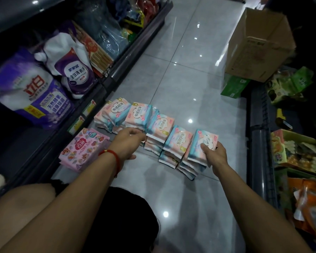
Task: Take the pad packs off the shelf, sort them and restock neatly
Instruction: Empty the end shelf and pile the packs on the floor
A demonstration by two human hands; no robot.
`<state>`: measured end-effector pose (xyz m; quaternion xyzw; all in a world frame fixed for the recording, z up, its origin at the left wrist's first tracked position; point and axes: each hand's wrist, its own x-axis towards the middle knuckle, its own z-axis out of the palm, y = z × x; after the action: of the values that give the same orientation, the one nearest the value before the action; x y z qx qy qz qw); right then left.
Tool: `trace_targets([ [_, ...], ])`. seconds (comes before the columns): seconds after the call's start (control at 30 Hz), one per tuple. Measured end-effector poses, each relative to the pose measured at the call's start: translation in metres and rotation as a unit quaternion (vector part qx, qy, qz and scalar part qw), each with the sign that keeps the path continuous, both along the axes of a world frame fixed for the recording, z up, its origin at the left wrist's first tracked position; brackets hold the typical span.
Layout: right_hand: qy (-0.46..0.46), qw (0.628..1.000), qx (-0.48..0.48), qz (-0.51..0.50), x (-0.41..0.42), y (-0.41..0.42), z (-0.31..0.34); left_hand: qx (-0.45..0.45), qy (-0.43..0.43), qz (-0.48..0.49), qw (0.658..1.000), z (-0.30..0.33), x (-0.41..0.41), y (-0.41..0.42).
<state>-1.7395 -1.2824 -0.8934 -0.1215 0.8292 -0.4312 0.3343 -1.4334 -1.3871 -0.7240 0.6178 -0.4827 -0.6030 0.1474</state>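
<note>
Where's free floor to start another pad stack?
Bare tile beyond the row of pad stacks, toward the cardboard box, and between the rightmost stack and the right shelf base. Crowded between the pink pack and the row, where the left hand reaches.

A glossy grey tiled floor (188,57) carries a row of pink-and-blue pad packs (154,128) in short stacks, running diagonally from the left shelf's foot toward the right. A flat pink pack (82,149) lies alone beside the shelf base. Farther off, a green box (233,87) sits on the floor with a cardboard box (257,46) on it.
</note>
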Motion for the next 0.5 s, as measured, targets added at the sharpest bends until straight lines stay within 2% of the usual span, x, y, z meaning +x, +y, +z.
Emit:
trace_targets([
  [0.17,0.02,0.998,-0.043,0.042,-0.008,-0.014,0.017,0.001,-0.007,0.012,1.0,-0.002,0.005,-0.003],
  [0.33,0.108,0.969,0.062,0.215,-0.003,-0.038,0.026,0.002,-0.006,0.009,1.0,-0.004,0.001,-0.005],
  [0.5,0.132,0.955,0.091,0.249,0.008,-0.039,0.032,0.003,-0.004,0.024,1.0,0.0,0.003,-0.008],
])
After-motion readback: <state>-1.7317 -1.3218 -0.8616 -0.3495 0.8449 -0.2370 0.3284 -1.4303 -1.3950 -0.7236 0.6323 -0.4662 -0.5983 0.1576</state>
